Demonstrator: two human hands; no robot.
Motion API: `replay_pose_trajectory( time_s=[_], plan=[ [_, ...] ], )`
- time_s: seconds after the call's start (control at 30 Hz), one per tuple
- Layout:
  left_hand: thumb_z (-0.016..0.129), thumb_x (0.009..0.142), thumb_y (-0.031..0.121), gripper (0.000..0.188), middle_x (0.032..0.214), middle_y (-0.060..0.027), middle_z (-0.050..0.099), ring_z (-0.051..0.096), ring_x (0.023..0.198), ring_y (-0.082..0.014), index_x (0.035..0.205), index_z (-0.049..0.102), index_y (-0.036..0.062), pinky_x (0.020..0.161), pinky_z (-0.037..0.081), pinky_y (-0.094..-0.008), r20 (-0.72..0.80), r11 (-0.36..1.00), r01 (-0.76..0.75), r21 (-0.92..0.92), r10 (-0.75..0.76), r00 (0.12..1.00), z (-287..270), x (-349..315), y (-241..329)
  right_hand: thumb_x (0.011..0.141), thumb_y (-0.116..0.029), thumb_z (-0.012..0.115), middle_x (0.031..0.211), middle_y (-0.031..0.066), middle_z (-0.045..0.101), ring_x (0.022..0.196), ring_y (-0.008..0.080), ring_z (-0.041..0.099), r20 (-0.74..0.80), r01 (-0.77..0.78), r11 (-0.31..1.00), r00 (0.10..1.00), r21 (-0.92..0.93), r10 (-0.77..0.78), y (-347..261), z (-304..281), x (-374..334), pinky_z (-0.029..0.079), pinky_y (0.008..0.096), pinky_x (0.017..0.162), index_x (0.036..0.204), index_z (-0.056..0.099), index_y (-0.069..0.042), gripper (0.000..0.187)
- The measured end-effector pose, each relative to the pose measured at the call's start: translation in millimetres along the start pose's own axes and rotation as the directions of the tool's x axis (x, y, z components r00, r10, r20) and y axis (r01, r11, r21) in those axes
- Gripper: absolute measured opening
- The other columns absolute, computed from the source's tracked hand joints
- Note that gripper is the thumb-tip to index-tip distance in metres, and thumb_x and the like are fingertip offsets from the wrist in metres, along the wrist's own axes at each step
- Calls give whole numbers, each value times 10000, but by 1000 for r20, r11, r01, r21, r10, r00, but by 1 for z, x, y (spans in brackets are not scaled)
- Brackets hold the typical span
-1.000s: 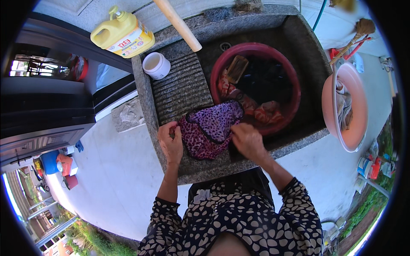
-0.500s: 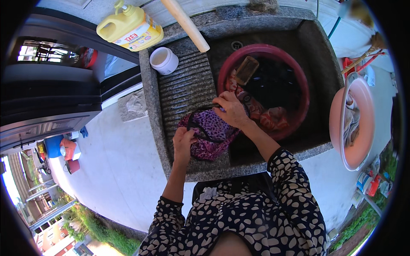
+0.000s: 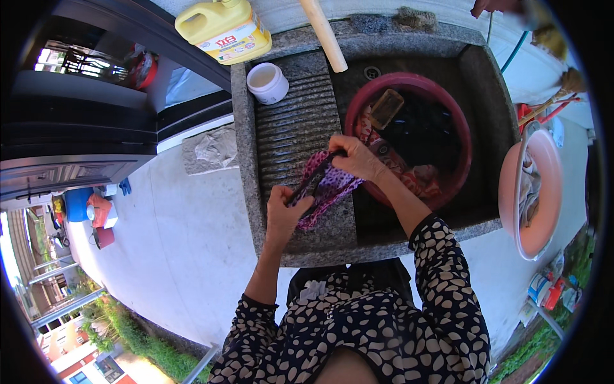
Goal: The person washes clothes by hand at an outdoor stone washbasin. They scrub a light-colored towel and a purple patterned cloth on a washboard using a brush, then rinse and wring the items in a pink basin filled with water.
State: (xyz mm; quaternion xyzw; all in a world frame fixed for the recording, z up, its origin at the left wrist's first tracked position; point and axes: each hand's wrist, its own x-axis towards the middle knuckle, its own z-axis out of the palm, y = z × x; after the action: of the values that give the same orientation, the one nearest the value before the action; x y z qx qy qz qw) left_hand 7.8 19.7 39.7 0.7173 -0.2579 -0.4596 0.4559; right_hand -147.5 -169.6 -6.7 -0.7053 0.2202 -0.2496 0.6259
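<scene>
Fingers [image 3: 291,200] of both hands are clenched on a purple patterned cloth [image 3: 326,187], stretched over the ribbed stone washboard [image 3: 294,128]. Pulled harder, I reckon the wet cloth could slip free toward the red basin [image 3: 460,128] beyond.

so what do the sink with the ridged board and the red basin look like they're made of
The sink and its ridged washboard look like speckled grey stone, probably granite, with a matt, rough-cut finish. The red basin looks like moulded plastic: smooth, evenly coloured, with a thin rolled rim.
</scene>
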Motion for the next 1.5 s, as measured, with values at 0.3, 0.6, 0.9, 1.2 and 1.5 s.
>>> replay_pose_trajectory(
  time_s=[0.3, 0.6, 0.9, 1.2, 1.5],
  plan=[
    [755, 728, 179, 391, 882, -168, 641, 623, 766, -302, 1052, 646, -10, 711, 487, -403, 19, 687, -333, 646, 421, 907, 0, 19, -27, 712, 98, 523, 866, 18, 479, 873, 112, 457, -116, 26, 994, 993, -111, -39, -82, -32, -16, 398, 244, 822, 848, 419, -57, 231],
    [613, 841, 86, 101, 774, 48, 450, 404, 724, -65, 884, 530, 46, 635, 350, -250, 242, 928, -248, -279, 318, 917, 15, 5, -3, 755, 96, 535, 860, 7, 442, 856, 91, 436, -212, -104, 978, 975, -182, 64, -134, -55, -44, 399, 253, 782, 914, 459, -48, 228],
    [604, 960, 315, 341, 734, 48, 286, 310, 701, -64, 793, 389, 109, 637, 292, -276, -3, 918, -192, -347, 204, 979, 22, 13, -27, 696, -31, 578, 752, 129, 560, 723, 260, 567, -90, -106, 896, 993, -430, 74, -81, -43, 74, 448, 367, 657, 806, 533, -9, 121],
    [524, 990, 336, 368, 696, -66, 471, 584, 642, -165, 865, 410, 9, 488, 469, -335, -155, 969, 53, -243, -93, 983, 7, 54, -39, 665, -203, 777, 1213, 185, 472, 1175, 393, 446, -133, 226, 851, 937, -474, -323, 16, 18, 75, 391, 447, 992, 1105, 617, -91, 482],
    [576, 934, 121, 351, 903, -192, 579, 594, 792, -283, 1233, 407, 44, 734, 473, -404, -348, 964, -36, 263, 129, 928, 4, 41, -21, 683, -62, 664, 854, 92, 488, 822, 297, 565, 138, 209, 710, 978, -672, -157, -13, 53, -64, 452, 429, 697, 937, 593, -65, 264]
  ],
)
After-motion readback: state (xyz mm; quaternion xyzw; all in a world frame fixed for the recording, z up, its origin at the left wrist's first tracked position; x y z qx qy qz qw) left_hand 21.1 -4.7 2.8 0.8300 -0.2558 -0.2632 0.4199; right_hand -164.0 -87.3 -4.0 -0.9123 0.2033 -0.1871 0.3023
